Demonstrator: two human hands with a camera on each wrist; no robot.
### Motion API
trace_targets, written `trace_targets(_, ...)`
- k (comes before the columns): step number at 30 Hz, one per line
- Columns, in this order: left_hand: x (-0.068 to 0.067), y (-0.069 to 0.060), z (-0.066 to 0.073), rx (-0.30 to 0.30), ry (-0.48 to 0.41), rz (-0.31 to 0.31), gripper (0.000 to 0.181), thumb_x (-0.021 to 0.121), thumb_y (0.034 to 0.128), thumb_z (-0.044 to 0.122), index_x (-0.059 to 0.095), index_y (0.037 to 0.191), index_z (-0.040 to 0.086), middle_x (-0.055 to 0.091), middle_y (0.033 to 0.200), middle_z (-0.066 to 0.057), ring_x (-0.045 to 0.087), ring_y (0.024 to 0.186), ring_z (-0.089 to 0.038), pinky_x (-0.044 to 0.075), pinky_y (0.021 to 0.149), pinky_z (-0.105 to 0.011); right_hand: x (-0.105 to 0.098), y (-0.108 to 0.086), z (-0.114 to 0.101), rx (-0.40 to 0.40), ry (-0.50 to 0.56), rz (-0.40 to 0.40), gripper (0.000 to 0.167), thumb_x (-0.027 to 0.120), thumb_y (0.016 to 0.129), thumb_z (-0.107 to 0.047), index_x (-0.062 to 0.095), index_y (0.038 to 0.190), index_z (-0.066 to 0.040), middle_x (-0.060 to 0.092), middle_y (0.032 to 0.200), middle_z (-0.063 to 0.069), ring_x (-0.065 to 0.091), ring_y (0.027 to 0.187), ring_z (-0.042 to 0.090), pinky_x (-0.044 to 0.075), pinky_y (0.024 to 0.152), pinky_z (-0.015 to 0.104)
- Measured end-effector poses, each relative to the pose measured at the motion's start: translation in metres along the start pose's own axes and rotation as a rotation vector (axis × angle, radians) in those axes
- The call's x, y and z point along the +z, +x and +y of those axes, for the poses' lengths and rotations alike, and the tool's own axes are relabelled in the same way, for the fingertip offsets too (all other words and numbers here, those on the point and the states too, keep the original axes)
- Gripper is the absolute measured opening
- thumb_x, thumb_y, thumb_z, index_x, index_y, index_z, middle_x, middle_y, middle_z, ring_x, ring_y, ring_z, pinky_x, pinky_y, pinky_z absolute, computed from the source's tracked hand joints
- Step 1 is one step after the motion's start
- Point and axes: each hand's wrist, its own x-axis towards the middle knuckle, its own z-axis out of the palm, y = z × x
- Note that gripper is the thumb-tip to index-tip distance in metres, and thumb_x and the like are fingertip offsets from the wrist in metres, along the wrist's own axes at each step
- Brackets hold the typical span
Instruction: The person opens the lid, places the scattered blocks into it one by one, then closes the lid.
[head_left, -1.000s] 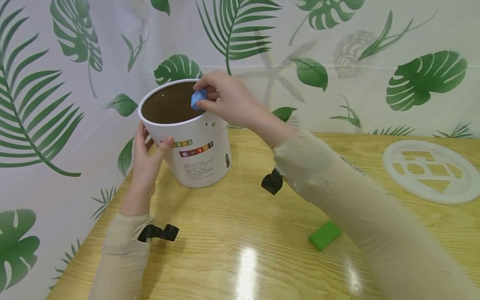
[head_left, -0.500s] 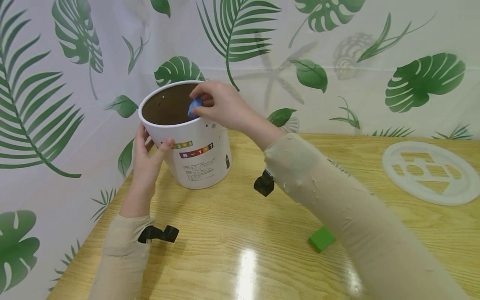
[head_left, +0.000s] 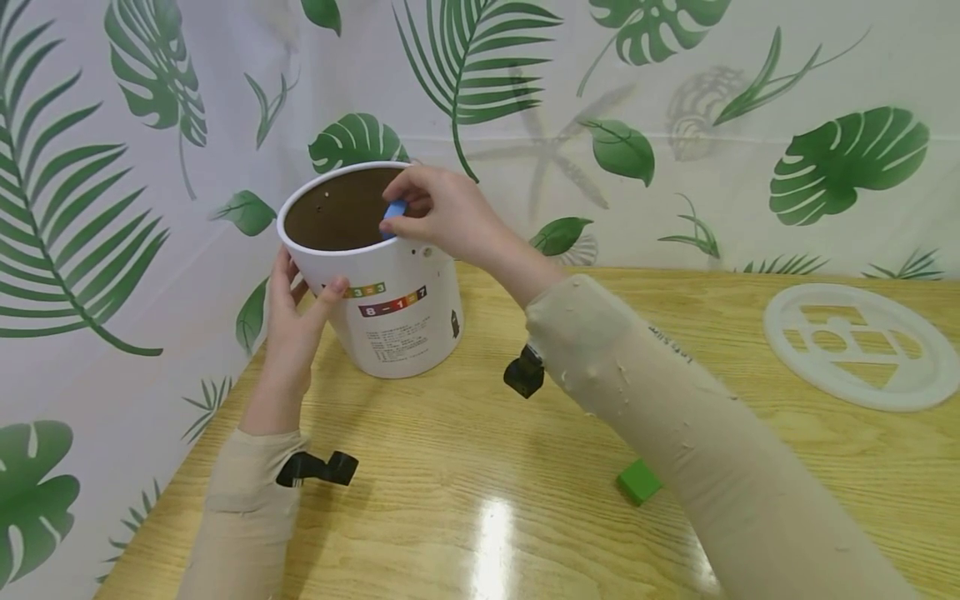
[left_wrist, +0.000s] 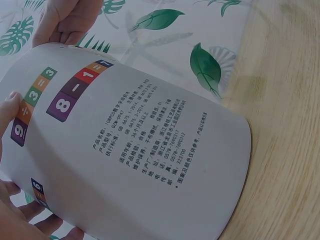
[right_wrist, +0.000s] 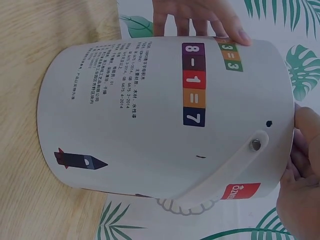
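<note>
A white bucket (head_left: 405, 333) with printed number strips and a brown inside stands on the table at the left of the head view. My left hand (head_left: 294, 333) holds its left side, thumb on the front wall and fingers round the far side. My right hand (head_left: 450, 208) pinches a small blue block (head_left: 395, 212) at the bucket's right rim, partly inside the mouth; fingers hide part of the block. In the right wrist view the right hand (right_wrist: 302, 175) is at the rim, with the block out of sight. The bucket's bottom inside is hidden.
A green block (head_left: 637, 482) lies on the wooden table (head_left: 420, 483), partly covered by the right sleeve. A white round plate with cut-out shapes (head_left: 795, 367) lies at the far right. A leaf-patterned cloth (head_left: 697, 192) rises behind the table. The bucket's white handle (right_wrist: 210, 180) hangs down.
My right hand has moved slightly left and down at the rim, and the blue block has turned and sunk a little into the mouth. The left hand and bucket stay put.
</note>
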Motion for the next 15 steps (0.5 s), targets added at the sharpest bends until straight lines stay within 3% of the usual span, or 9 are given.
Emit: trace_targets(15, -0.0009, 0.0006, -0.0009, -0.002, 0.009, -0.002, 0.088, 0.069, 0.0863, 0.038, 0.012, 0.153, 0.03, 0.016, 0.155, -0.001, 0.021, 0.138, -0.028, 0.025, 0.109, -0.053, 0.0004, -0.0016, 0.0, 0.005, 0.006, 0.001, 0.034, 0.074, 0.085, -0.021, 0.062, 0.114, -0.006, 0.061, 0.113, 0.002, 0.06, 0.104, 0.014, 0.046, 0.087, 0.018)
